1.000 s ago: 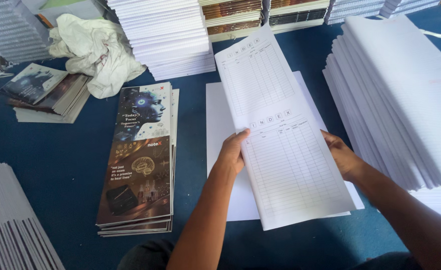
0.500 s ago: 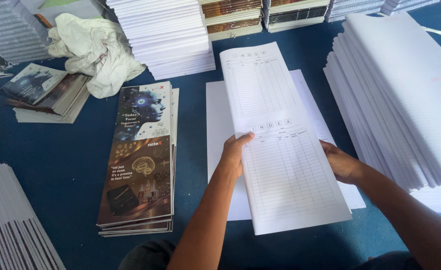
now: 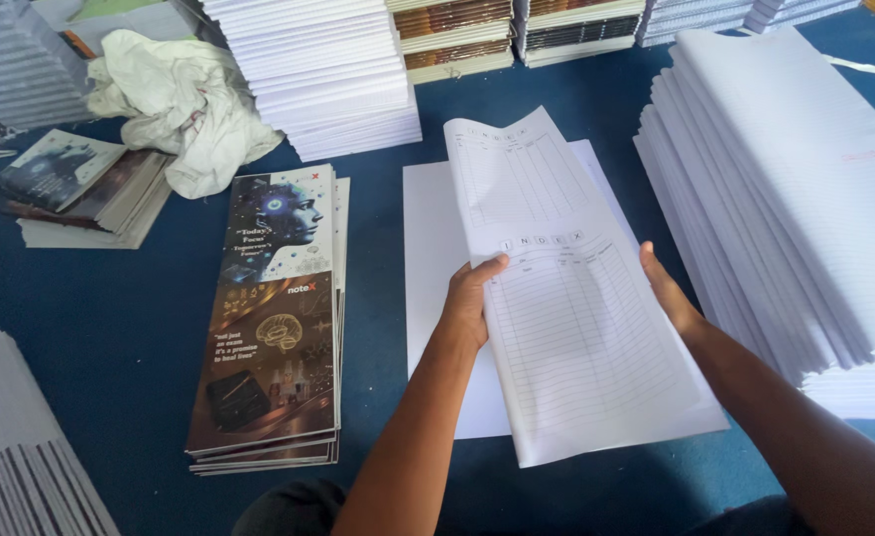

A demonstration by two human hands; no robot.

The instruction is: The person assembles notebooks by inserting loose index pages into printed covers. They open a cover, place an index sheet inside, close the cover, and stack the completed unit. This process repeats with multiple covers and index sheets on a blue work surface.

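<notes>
Two hands (image 3: 469,298) (image 3: 668,290), each grip clamped, hold white ruled sheets (image 3: 566,298) (long, table-printed).

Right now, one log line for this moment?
left hand: grips ruled sheet | right hand: grips opposite edge | sheet over plain sheet | printed covers stack beside

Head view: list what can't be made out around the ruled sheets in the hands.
- Plain white sheet: middle covered by the ruled sheets.
- Right hand: fingers hidden behind their edge.
- Left hand: only the thumb shows on top.
- Right-side paper stack: cut off by the frame edge.
</notes>
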